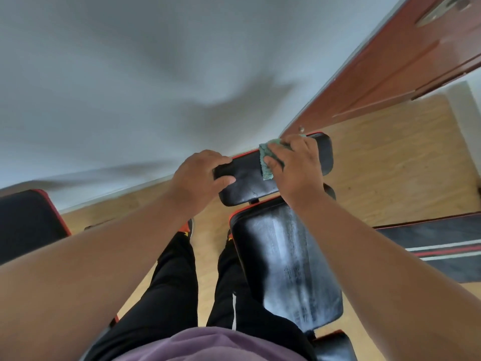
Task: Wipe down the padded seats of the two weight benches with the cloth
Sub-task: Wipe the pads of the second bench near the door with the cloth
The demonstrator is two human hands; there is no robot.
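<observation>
A weight bench with black padding and red trim stands in front of me. Its small end pad [250,178] lies farthest from me, and the longer pad [281,259] below it shows pale streaks. My right hand [296,165] presses a green cloth [266,162] onto the small pad's upper right part. My left hand [200,173] grips the left edge of that same pad, fingers over the rim and thumb on top. A second black pad with red trim [28,222] sits at the left edge.
A white wall [130,74] runs behind the bench, and a red-brown door [390,69] stands at the upper right. A black mat with white and red stripes [442,246] lies on the wooden floor [385,162] to the right. My legs stand left of the bench.
</observation>
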